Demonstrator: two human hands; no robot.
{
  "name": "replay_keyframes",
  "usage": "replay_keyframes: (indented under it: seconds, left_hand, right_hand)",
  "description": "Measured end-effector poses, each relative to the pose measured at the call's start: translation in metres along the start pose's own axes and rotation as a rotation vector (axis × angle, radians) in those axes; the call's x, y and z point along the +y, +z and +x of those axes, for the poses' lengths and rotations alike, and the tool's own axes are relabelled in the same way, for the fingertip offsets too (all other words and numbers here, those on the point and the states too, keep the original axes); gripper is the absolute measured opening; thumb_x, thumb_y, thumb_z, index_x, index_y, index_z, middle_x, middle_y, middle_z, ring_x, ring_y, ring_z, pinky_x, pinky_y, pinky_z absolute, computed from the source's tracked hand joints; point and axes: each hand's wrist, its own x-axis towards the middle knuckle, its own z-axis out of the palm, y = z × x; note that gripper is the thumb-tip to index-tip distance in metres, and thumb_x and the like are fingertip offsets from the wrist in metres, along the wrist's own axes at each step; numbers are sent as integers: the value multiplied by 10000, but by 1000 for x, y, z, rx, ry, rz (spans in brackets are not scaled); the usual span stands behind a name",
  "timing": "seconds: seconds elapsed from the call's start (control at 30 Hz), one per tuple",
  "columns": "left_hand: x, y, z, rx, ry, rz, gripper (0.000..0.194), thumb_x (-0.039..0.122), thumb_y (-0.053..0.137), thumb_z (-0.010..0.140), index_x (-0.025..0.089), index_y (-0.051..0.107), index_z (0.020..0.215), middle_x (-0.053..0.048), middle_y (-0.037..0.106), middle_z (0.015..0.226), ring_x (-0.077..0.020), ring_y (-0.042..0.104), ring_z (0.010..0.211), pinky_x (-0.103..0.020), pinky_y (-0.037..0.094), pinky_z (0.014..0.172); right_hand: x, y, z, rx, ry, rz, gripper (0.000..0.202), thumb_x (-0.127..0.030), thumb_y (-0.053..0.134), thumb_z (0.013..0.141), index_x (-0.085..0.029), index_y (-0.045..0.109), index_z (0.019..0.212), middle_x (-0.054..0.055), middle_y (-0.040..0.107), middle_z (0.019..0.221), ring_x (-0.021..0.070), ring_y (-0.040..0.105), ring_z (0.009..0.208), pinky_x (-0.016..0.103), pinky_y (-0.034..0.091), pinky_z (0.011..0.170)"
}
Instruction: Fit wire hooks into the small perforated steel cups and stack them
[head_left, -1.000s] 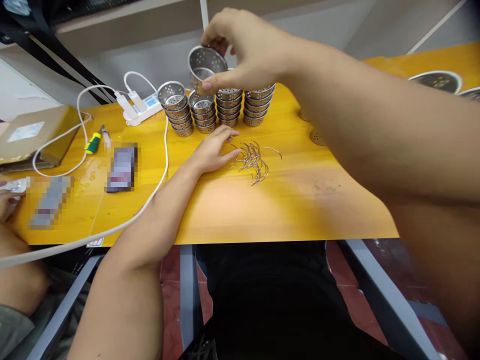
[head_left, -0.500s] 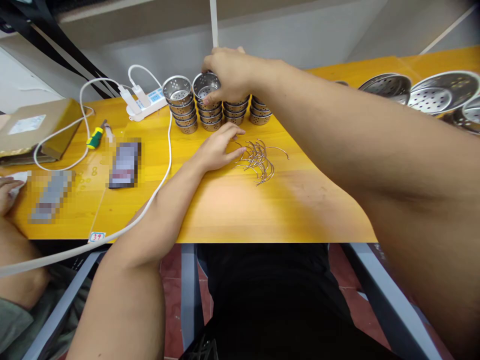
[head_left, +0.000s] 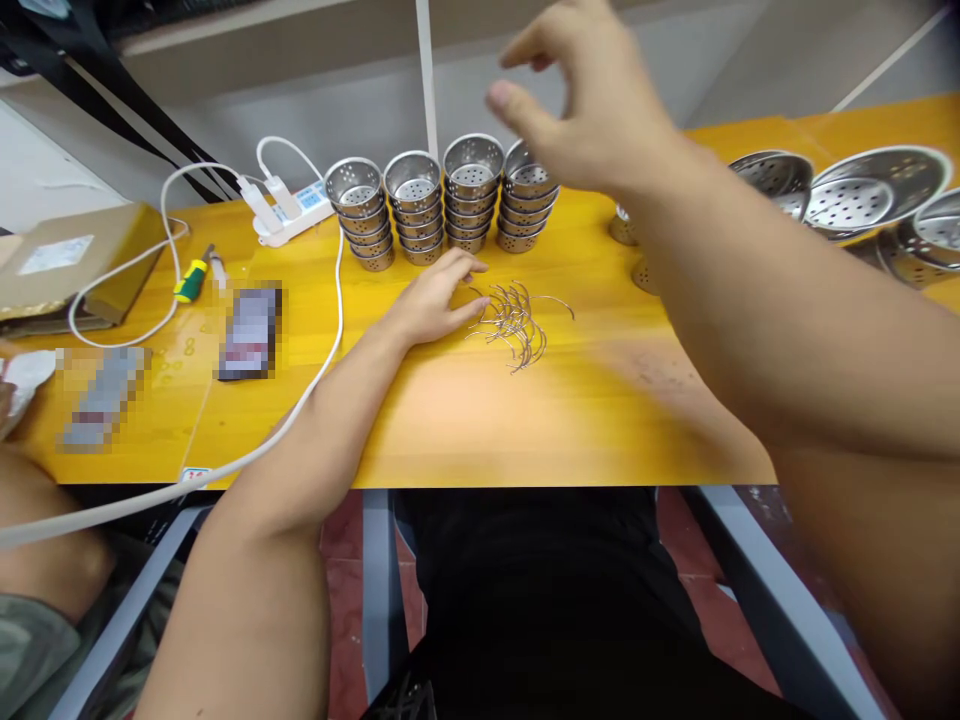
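Note:
Several stacks of perforated steel cups (head_left: 414, 190) stand in a row at the back of the yellow table (head_left: 465, 430). My left hand (head_left: 442, 298) rests on the table in front of them, fingers apart and holding nothing, its fingertips at the left edge of a loose pile of curved metal wires (head_left: 517, 325). Raised above the rightmost stack (head_left: 523, 215), my right hand (head_left: 581, 100) has its thumb and fingers apart with nothing between them, and it partly hides that stack's top cup.
Larger perforated bowls (head_left: 851, 200) and small cups (head_left: 622, 228) sit at the right. On the left are a power strip (head_left: 300, 212), a white cable, a green-yellow screwdriver (head_left: 192, 281), two blurred phones (head_left: 251, 332) and a cardboard box (head_left: 82, 260). Another person's arm (head_left: 45, 510) is at far left.
My right hand has left the cup stacks, moving up and to the right, so the third and fourth stacks show more fully. My left hand stays by the wires.

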Motion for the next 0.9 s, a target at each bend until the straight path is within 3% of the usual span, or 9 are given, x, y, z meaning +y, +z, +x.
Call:
replay_keyframes:
  seconds: [0.1, 0.17, 0.23, 0.27, 0.33, 0.43, 0.53, 0.73, 0.9]
  left_hand:
    - [1, 1, 1, -2, 4, -7, 446, 281, 794, 1053, 117, 717, 1460, -189, 751, 1468, -291, 812, 1227, -471, 655, 1141]
    - [2, 2, 1, 0, 6, -11, 437, 281, 787, 1056, 124, 719, 1458, -185, 753, 1463, -286, 809, 1223, -461, 649, 1136]
    - [2, 2, 1, 9, 11, -17, 425, 289, 785, 1056, 138, 723, 1449, -177, 757, 1450, -277, 804, 1214, -449, 644, 1127]
    - [2, 2, 1, 16, 14, -20, 420, 296, 785, 1055, 143, 726, 1441, -174, 759, 1438, -273, 801, 1209, -446, 642, 1124]
    - [1, 3, 2, 28, 21, -25, 407, 306, 784, 1050, 148, 731, 1421, -169, 762, 1406, -271, 793, 1197, -451, 638, 1118]
    - [0, 3, 2, 26, 19, -24, 392, 312, 780, 1044, 172, 729, 1406, -152, 763, 1379, -267, 782, 1197, -456, 637, 1123]
    - [1, 2, 3, 15, 0, -17, 377, 310, 775, 1044, 199, 722, 1400, -136, 762, 1378, -260, 779, 1202, -450, 639, 1128]
    - [3, 1, 4, -4, -20, -17, 375, 304, 774, 1040, 198, 722, 1395, -136, 760, 1390, -261, 776, 1213, -450, 638, 1141]
    - [1, 2, 3, 19, 1, -27, 375, 311, 771, 1043, 175, 737, 1391, -143, 768, 1374, -252, 782, 1186, -441, 639, 1119]
  right_hand:
    - [32, -19, -33, 9, 142, -78, 412, -310, 648, 1191, -60, 769, 1496, 228, 730, 1537, 287, 787, 1340, 447, 568, 1258]
    - [45, -21, -59, -175, 276, -117, 312, -320, 683, 1166, -157, 850, 1373, 165, 857, 1233, 346, 850, 1183, 545, 648, 1175]
    - [53, -15, -84, -388, 311, -168, 450, -349, 745, 1132, -129, 784, 1523, 235, 814, 1434, 431, 802, 1360, 609, 611, 1259]
    - [55, -10, -95, -472, 312, -197, 602, -389, 756, 1125, -85, 694, 1642, 293, 717, 1599, 470, 745, 1466, 613, 570, 1316]
    - [57, 3, -114, -570, 375, -223, 781, -435, 749, 1120, -53, 542, 1769, 334, 528, 1783, 507, 725, 1492, 592, 549, 1350]
    - [62, 20, -127, -533, 443, -214, 819, -428, 699, 1119, -63, 450, 1808, 326, 315, 1913, 533, 725, 1486, 597, 535, 1364]
    - [69, 30, -127, -440, 491, -175, 785, -420, 659, 1115, -138, 434, 1812, 297, 223, 1960, 516, 763, 1417, 639, 541, 1334]
    - [74, 30, -117, -457, 564, -206, 750, -366, 686, 1136, 17, 472, 1744, 425, 337, 1838, 575, 728, 1454, 627, 533, 1318]
    - [87, 24, -120, -464, 588, -204, 739, -377, 741, 1146, -19, 507, 1748, 387, 405, 1808, 547, 674, 1547, 590, 493, 1366]
